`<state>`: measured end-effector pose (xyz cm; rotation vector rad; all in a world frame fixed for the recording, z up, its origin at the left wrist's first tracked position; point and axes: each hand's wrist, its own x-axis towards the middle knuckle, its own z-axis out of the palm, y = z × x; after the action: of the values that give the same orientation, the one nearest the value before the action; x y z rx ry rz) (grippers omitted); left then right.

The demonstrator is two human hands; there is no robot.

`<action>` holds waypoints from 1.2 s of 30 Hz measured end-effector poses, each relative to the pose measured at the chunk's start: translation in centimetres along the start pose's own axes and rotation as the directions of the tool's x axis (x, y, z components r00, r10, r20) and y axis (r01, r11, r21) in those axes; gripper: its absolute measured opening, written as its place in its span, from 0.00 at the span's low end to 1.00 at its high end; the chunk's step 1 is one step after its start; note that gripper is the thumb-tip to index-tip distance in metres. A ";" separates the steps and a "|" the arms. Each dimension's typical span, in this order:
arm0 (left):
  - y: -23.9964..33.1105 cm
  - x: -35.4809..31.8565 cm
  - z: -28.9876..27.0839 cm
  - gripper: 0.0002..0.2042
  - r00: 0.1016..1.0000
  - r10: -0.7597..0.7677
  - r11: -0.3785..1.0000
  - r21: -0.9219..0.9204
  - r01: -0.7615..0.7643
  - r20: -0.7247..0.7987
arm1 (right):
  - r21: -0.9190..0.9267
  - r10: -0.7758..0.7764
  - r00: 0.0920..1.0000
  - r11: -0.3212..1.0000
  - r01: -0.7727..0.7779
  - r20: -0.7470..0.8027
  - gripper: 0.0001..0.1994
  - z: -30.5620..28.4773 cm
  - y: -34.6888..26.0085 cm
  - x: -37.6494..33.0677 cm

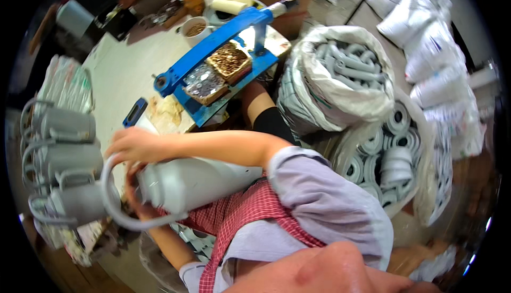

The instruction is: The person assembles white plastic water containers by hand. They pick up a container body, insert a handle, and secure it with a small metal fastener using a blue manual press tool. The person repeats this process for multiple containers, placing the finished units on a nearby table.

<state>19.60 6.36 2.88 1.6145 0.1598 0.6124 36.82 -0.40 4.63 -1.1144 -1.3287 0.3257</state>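
A grey plastic flask shell [199,184] lies tilted across my lap, its narrower mouth end toward the left. A big looped grey handle [110,200] stands out round that end. My right hand [136,145] reaches across from the right, closed at the top of the loop, with its fingers bent over. From below, my left hand [136,186] grips the shell near its mouth, inside the loop; part of its fingers is hidden. Close by on the left, several similar grey flasks [77,160] with looped handles lie in a row.
A blue lever press [210,45] stands on the pale worktable [109,80], beside boxes of brass-coloured screws [230,58] and silvery metal pieces [205,82]. A white sack [298,88] of grey handles and a clear bag [423,181] of grey rings stand at the right.
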 end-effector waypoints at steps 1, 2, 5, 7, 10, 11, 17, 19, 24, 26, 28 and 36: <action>-2.1 -1.8 -1.9 0.29 1.000 -0.001 0.999 0.034 0.001 0.017 | -0.078 -0.072 0.997 0.995 0.069 -0.041 0.20 -0.8 0.2 -3.4; -2.0 -1.5 -1.1 0.34 0.999 0.035 0.997 0.062 -0.036 0.027 | -0.128 0.067 0.998 0.990 -0.065 0.013 0.24 -2.6 0.4 -7.4; 0.4 -0.9 -1.1 0.42 0.999 0.041 0.987 0.157 -0.037 -0.027 | -0.457 0.132 0.971 0.864 -0.211 -0.198 0.18 -12.8 -0.3 -16.1; 2.7 -0.5 -0.3 0.44 0.998 -0.002 0.936 0.351 -0.019 0.059 | -0.591 0.114 0.897 0.715 -0.373 -0.428 0.08 -19.4 -1.0 -18.2; 3.1 -0.3 1.0 0.41 0.998 0.007 0.866 0.499 -0.040 0.068 | -0.640 0.178 0.857 0.597 -0.484 -0.483 0.08 -24.8 1.9 -16.9; 3.4 -0.1 1.6 0.41 0.998 -0.011 0.859 0.512 -0.022 0.061 | -0.697 0.223 0.856 0.504 -0.511 -0.466 0.08 -25.9 3.5 -16.6; 2.9 -3.2 0.1 0.39 0.961 0.116 0.907 0.420 0.000 -0.249 | -0.880 0.357 0.871 0.210 -0.427 -0.337 0.05 -27.1 8.1 -14.9; 2.6 -4.0 -1.1 0.38 0.907 0.121 0.904 0.423 0.067 -0.403 | -0.895 0.255 0.918 0.254 -0.367 -0.304 0.04 -26.9 8.3 -15.3; -0.1 -9.2 -6.4 0.32 0.724 0.035 0.999 0.005 -0.045 -0.689 | -0.464 0.175 0.953 0.842 -0.274 -0.246 0.02 -19.6 -0.2 -7.9; -1.3 -10.7 -7.7 0.30 0.663 -0.008 0.974 -0.157 -0.165 -0.749 | -0.524 0.011 0.995 0.850 -0.060 -0.096 0.04 -17.4 -1.3 -3.3; -2.1 -10.8 -8.5 0.28 0.616 -0.065 0.931 -0.269 -0.246 -0.785 | -0.489 0.073 0.992 0.865 -0.115 -0.105 0.03 -16.1 -0.2 -0.4; -4.0 -12.5 -9.8 0.30 0.491 -0.161 0.926 -0.303 -0.225 -0.856 | -0.504 0.312 0.949 0.815 -0.287 -0.036 0.06 -15.8 0.8 1.8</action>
<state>5.38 9.93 -4.38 0.7743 0.7307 1.3918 51.46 -5.83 7.47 -1.7822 -1.3143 0.2382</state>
